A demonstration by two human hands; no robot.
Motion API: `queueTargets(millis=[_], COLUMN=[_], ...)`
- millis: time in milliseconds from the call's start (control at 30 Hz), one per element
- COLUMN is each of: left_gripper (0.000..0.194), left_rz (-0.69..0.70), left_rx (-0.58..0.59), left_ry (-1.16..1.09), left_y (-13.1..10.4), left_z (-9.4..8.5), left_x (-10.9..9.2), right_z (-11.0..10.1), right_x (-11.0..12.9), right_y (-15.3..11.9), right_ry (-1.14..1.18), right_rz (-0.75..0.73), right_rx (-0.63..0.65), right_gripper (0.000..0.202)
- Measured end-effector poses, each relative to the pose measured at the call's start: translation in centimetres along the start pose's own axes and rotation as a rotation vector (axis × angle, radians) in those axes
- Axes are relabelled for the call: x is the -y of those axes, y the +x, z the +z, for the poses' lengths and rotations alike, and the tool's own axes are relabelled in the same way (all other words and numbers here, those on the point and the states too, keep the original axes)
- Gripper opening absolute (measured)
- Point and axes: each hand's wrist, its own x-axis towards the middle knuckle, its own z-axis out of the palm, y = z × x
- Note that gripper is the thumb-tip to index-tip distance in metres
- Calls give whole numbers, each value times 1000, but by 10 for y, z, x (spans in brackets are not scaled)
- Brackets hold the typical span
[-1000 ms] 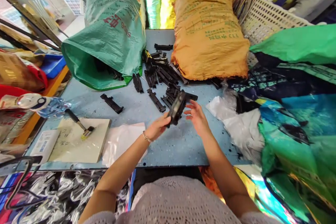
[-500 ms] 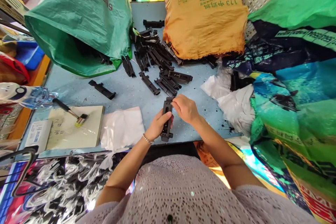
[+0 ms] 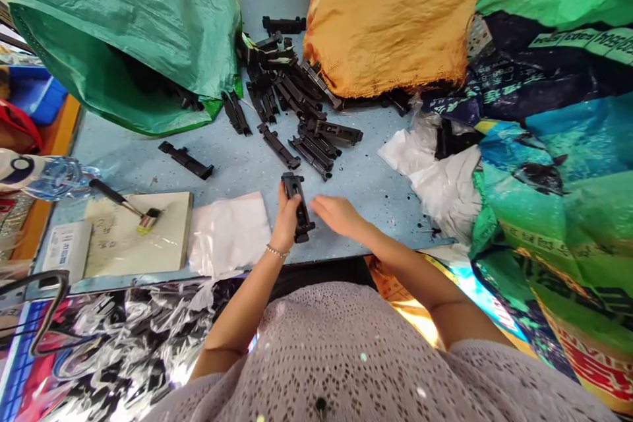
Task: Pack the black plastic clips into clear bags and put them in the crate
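My left hand (image 3: 285, 219) grips a long black plastic part (image 3: 301, 224), its thumb lying across the slotted face. The part is held upright over the front of the table, tilted slightly. Just to its right is my right hand (image 3: 339, 214), apart from the part, fingers pointing at it and somewhat blurred; nothing shows in them. Beyond both hands lies a pile of similar black parts (image 3: 281, 89). A single black part (image 3: 186, 159) rests by itself at the left.
A green woven sack (image 3: 163, 26) with black parts inside gapes at the back left. An orange sack (image 3: 386, 26) stands at the back. On the left are a brush (image 3: 123, 201) on a pad (image 3: 168, 244), plastic bags (image 3: 230, 231) and a bottle (image 3: 49, 175). Printed sacks (image 3: 554, 178) fill the right.
My left hand has moved left and slightly away from my body with the black part. My right hand has come off the part's upper end and dropped a little lower.
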Motion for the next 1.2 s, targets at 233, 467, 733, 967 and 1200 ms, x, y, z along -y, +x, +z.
queueTargets(millis=[233, 467, 733, 967, 1200], left_gripper=[89, 80, 79, 76, 72], left_rz=[183, 380, 600, 618, 405], left_rx=[97, 6, 156, 222, 6], left_ry=[464, -48, 186, 218, 33], left_y=[-29, 16, -2, -4, 6], left_z=[36, 5, 1, -3, -6], left_x=[38, -3, -10, -9, -16], right_z=[-12, -15, -35, -30, -17], right_x=[-54, -6, 17, 4, 17], right_y=[84, 31, 38, 40, 3], right_ry=[-130, 324, 493, 693, 332], right_rz=[261, 185, 213, 209, 64], right_rx=[-247, -120, -199, -143, 38], right_gripper=[32, 20, 35, 45, 47])
